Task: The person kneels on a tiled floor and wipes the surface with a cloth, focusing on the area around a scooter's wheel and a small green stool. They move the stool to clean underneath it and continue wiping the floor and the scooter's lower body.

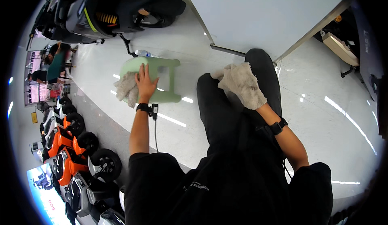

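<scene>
1. The room has a glossy white floor [319, 132] with streaks of reflected light; a row of orange, white and black motorbikes [60, 138] stands along the left, with a lit screen [46, 194] near the lower left.
2. A dark scooter [95, 16] with a yellow spring fills the upper left, and a pale panel [266, 14] with metal-trimmed edges spans the upper middle, just beyond the person's knees.
3. A light green stool [171, 79] is on the floor to the left of the knees, its seat toward the left of the view and its legs toward the right. A clear bottle [143, 53] shows just past the stool's far edge.
4. The left hand [146, 85] lies palm down on the stool's seat, its grip wide, fingers spread.
5. A grey cloth [128, 88] lies bunched at the left edge of that seat, just beside the left hand.
6. The right hand [264, 110] is above the thighs, near the right knee, mostly hidden by a beige cloth [241, 84] that covers it to the wrist; I cannot tell how far its grip is closed underneath.
7. Both wrists wear black bands [277, 127].
</scene>
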Available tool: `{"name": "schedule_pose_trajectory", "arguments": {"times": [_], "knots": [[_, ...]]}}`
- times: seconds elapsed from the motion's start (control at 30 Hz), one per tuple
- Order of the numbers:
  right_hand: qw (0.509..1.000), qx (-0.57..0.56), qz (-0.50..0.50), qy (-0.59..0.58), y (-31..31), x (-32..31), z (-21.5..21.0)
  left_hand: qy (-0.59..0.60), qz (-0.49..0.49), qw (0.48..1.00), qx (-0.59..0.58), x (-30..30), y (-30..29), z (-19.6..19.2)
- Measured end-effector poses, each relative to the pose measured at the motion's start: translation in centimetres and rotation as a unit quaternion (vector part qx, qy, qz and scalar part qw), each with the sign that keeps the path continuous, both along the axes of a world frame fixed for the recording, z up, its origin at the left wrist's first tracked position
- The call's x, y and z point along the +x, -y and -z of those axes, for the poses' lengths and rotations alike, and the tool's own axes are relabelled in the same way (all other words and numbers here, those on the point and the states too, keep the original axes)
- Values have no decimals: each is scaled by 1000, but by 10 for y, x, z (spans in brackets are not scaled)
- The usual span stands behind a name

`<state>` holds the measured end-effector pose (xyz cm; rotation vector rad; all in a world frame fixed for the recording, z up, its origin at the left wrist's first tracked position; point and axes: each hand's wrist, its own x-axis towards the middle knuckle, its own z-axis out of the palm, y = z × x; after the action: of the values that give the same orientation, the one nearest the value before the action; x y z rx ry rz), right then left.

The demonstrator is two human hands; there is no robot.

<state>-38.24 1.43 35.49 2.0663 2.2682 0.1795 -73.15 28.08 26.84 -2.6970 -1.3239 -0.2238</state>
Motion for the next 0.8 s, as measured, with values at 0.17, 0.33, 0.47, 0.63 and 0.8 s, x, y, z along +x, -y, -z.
{"name": "schedule_pose_trajectory", "arguments": {"times": [0.17, 0.33, 0.47, 0.63, 0.8], "knots": [[996, 17, 77, -45, -21, -4, 76, 8, 18, 1000, 9, 0, -5, -5], [990, -44, 64, -120, -50, 9, 89, -14, 58, 997, 44, 4, -8, -2], [979, -44, 50, -193, -77, 15, 101, 9, 115, 993, 30, -15, -12, 18], [970, -36, 52, -236, -115, 17, 106, -89, 25, 989, 114, -45, -28, 21], [971, -27, 27, -235, -127, 8, 107, -81, 58, 991, 94, -9, -18, 15]]}}
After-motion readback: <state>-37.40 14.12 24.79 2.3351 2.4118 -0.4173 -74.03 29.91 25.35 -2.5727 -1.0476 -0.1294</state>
